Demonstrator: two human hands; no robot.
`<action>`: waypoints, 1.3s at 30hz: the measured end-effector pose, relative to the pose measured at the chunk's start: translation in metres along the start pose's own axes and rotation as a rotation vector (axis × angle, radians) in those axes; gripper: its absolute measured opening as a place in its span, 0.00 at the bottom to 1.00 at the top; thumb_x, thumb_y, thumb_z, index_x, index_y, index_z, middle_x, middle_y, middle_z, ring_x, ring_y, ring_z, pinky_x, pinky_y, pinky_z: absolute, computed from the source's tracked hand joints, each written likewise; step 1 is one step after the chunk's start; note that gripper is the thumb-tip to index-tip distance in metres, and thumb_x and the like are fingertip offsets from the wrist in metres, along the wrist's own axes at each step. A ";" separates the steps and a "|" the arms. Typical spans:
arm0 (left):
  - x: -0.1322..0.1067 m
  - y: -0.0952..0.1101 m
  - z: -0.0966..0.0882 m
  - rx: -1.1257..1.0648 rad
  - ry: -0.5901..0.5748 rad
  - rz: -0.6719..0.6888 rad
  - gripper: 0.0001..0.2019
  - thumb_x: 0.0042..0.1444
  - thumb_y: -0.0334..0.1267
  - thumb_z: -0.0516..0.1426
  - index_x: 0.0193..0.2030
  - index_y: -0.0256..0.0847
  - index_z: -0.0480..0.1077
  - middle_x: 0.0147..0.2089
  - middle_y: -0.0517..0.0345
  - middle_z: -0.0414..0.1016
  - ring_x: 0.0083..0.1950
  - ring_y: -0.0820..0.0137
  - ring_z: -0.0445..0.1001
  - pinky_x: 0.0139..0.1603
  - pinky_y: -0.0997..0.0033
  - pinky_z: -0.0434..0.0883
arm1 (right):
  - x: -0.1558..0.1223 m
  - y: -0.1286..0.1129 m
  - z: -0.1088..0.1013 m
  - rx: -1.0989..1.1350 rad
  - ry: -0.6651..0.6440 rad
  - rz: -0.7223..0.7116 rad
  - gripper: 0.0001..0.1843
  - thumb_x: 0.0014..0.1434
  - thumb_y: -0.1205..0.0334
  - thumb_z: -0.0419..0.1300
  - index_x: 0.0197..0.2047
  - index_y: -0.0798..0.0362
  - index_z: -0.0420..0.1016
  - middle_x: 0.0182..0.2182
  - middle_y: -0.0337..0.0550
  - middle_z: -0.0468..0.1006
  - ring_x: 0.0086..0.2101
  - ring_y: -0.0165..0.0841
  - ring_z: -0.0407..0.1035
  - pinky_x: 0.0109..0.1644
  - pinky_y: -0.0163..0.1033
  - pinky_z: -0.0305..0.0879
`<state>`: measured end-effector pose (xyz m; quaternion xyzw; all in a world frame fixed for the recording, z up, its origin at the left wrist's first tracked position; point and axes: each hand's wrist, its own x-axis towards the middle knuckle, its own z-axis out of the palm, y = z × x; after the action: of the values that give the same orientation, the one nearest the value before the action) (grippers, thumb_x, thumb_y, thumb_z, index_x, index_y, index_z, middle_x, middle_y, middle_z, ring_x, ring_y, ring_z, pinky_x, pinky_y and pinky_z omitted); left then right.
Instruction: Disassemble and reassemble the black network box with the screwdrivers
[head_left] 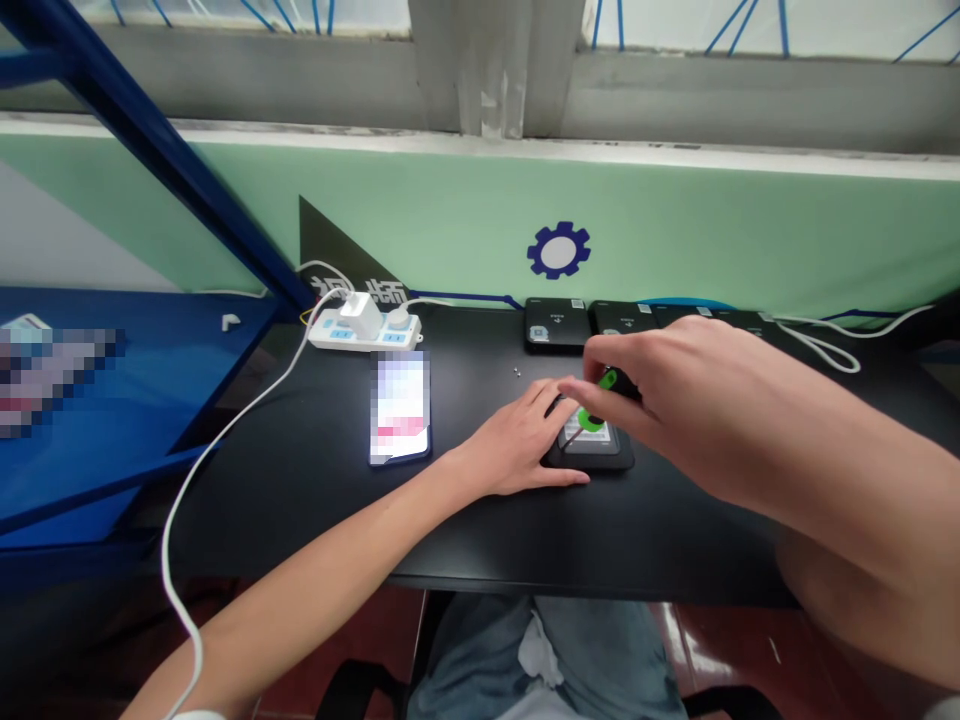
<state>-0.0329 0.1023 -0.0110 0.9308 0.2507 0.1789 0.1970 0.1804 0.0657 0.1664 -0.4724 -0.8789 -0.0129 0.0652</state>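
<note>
My right hand (pixel 637 375) is closed around the handle of a green and black screwdriver (pixel 592 418). The thin shaft slants down to the left side of a flat black box-shaped device (pixel 600 461) with a white label on its upper face. Pressed against the left side of that device is my left hand (pixel 529 440), its fingers spread and the thumb stretched along the front edge. My fingers hide part of the device, and the exact spot under the screwdriver's tip is hard to see. A few tiny screws (pixel 517 372) lie on the table just behind my left hand.
A lit phone (pixel 400 410) lies left of my left arm. Behind it a white power strip (pixel 364 328) holds plugs, and a white cable (pixel 225 430) trails down across my left forearm. Several similar black devices (pixel 556 325) line the table's back edge by the green panel.
</note>
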 end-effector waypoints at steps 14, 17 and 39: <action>-0.001 -0.001 -0.002 -0.030 -0.005 -0.013 0.49 0.73 0.67 0.65 0.88 0.40 0.56 0.87 0.28 0.59 0.90 0.35 0.57 0.86 0.31 0.69 | -0.004 0.001 0.001 0.058 -0.007 -0.103 0.07 0.70 0.62 0.63 0.51 0.47 0.74 0.29 0.35 0.77 0.27 0.34 0.68 0.35 0.44 0.55; 0.000 0.000 -0.003 -0.023 0.005 -0.006 0.49 0.73 0.67 0.65 0.88 0.41 0.56 0.88 0.28 0.59 0.90 0.34 0.56 0.85 0.29 0.69 | -0.009 -0.008 -0.004 0.013 0.049 -0.067 0.07 0.74 0.55 0.63 0.50 0.47 0.73 0.31 0.37 0.76 0.30 0.37 0.69 0.39 0.45 0.57; -0.001 0.000 -0.003 -0.012 -0.013 -0.007 0.50 0.74 0.68 0.64 0.87 0.36 0.56 0.88 0.25 0.57 0.91 0.36 0.54 0.87 0.32 0.67 | -0.009 -0.005 -0.002 -0.011 -0.002 -0.076 0.06 0.77 0.59 0.60 0.53 0.49 0.75 0.28 0.35 0.74 0.28 0.35 0.64 0.37 0.44 0.54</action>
<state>-0.0347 0.1029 -0.0084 0.9298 0.2517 0.1738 0.2049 0.1812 0.0552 0.1679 -0.4389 -0.8962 -0.0199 0.0612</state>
